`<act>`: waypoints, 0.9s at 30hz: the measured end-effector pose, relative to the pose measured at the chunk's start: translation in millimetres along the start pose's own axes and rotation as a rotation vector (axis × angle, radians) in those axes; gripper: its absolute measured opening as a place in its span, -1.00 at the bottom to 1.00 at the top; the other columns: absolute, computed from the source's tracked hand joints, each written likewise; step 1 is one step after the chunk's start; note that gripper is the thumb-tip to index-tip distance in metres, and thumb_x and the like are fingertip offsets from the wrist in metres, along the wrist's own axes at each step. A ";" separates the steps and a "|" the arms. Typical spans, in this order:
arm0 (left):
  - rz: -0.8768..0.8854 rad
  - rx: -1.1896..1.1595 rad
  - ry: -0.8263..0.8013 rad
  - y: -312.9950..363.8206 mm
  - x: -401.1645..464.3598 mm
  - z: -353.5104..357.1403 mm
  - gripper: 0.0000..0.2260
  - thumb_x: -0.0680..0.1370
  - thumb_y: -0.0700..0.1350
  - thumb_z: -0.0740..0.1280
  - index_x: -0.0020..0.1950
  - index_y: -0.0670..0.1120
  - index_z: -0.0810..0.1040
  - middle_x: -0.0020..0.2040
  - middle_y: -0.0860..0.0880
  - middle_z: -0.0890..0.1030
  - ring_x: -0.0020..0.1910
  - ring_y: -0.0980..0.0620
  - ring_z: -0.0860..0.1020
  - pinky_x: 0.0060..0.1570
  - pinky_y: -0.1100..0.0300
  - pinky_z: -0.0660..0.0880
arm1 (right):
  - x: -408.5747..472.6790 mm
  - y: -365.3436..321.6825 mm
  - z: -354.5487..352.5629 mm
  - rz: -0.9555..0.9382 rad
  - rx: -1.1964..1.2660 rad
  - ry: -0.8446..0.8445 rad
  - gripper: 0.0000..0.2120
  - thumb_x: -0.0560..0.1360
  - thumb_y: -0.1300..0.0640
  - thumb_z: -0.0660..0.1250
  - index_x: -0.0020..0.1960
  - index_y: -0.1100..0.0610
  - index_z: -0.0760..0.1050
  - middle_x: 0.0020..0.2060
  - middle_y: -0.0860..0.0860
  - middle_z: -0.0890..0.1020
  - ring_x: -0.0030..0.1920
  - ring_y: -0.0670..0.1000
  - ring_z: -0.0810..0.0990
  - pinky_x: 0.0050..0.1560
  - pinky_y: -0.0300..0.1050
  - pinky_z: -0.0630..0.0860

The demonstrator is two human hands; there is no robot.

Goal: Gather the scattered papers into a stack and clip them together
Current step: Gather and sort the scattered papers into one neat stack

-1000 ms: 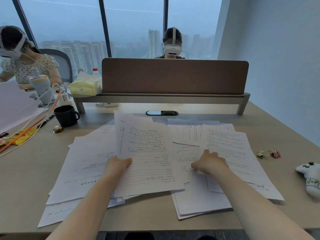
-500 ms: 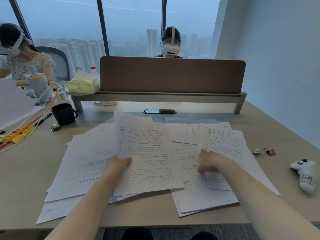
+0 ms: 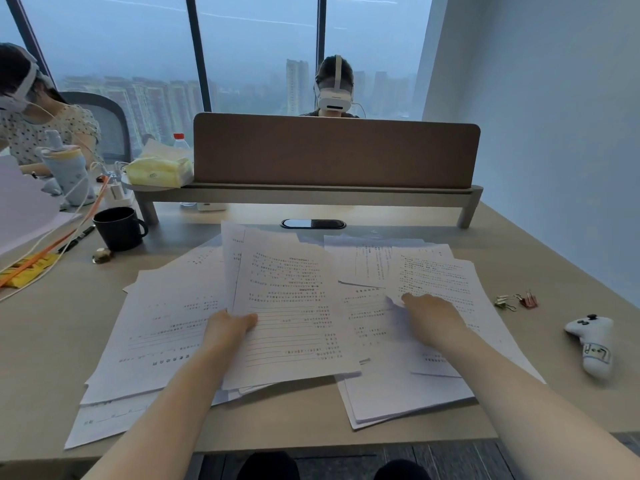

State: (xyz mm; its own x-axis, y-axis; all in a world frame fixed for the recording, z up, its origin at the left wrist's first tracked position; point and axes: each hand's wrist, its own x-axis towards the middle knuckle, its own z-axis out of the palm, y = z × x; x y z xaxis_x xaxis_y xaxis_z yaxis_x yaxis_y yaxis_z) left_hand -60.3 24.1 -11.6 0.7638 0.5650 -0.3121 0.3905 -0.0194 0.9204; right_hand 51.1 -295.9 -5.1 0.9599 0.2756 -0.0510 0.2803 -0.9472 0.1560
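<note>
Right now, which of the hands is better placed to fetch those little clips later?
Probably the right hand. The binder clips lie on the desk just beyond it, to its right, while the left hand grips a sheaf of papers further away.

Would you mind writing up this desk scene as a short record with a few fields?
setting: shared desk with a brown divider
papers: printed sheets spread loosely, overlapping, not yet stacked
left hand: grips a sheaf by its left edge, thumb on top
right hand: pinches the corner of a right-side sheet, lifting it
clips: binder clips on the desk, right of the papers, untouched
other: black mug far left; white toy controller far right
</note>
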 end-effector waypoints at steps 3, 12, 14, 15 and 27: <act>0.034 -0.022 -0.006 3.1 -1.4 2.1 -0.74 0.51 -0.21 0.41 0.17 -0.24 0.57 0.02 -0.20 0.64 -0.17 -0.12 0.58 -0.06 0.06 0.49 | -8.9 11.9 -7.9 -0.019 0.040 -0.058 -0.64 0.56 0.17 0.16 0.34 0.07 0.41 0.25 0.07 0.55 0.19 0.12 0.54 0.05 -0.08 0.48; 0.063 -0.045 -0.048 2.2 -15.0 16.6 -0.70 0.50 -0.22 0.41 0.22 -0.25 0.56 0.09 -0.22 0.63 -0.08 -0.15 0.58 0.01 0.06 0.46 | -54.6 17.1 -17.3 -0.152 -0.002 -0.253 -0.75 0.52 0.10 0.23 0.19 0.02 0.47 0.21 0.02 0.56 0.06 0.08 0.51 -0.03 -0.08 0.43; 0.070 -0.053 -0.036 1.1 -19.8 17.8 -0.69 0.50 -0.22 0.41 0.22 -0.26 0.56 0.10 -0.22 0.63 -0.05 -0.16 0.57 0.01 0.07 0.45 | -60.9 17.1 -14.5 -0.150 0.052 -0.308 -0.51 0.46 0.05 0.31 0.38 -0.01 0.35 0.32 0.00 0.47 0.21 0.09 0.49 0.14 -0.03 0.47; 0.067 -0.056 -0.037 0.2 -21.7 17.9 -0.70 0.50 -0.22 0.41 0.22 -0.26 0.56 0.07 -0.21 0.63 -0.06 -0.16 0.57 0.00 0.07 0.45 | -63.7 16.0 -14.3 -0.153 0.071 -0.334 -0.40 0.43 0.06 0.35 0.44 -0.01 0.27 0.37 0.01 0.42 0.28 0.10 0.45 0.23 0.00 0.45; 0.035 -0.101 -0.036 -13.4 -27.7 13.1 -0.73 0.50 -0.25 0.40 0.19 -0.26 0.56 -0.03 -0.17 0.61 -0.18 -0.11 0.57 -0.04 0.03 0.48 | -68.8 -5.7 3.8 -0.175 -0.073 -0.164 -0.51 0.53 0.20 0.18 0.44 0.12 0.19 0.24 0.13 0.45 0.15 0.19 0.53 0.02 0.03 0.49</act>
State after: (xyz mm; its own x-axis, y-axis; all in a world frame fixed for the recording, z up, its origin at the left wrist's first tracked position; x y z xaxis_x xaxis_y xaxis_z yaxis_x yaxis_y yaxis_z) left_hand -80.0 -2.1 -18.4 0.7947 0.5352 -0.2863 0.3113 0.0456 0.9492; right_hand -16.6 -310.0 -6.3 0.8848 0.3984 -0.2416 0.4474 -0.8713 0.2017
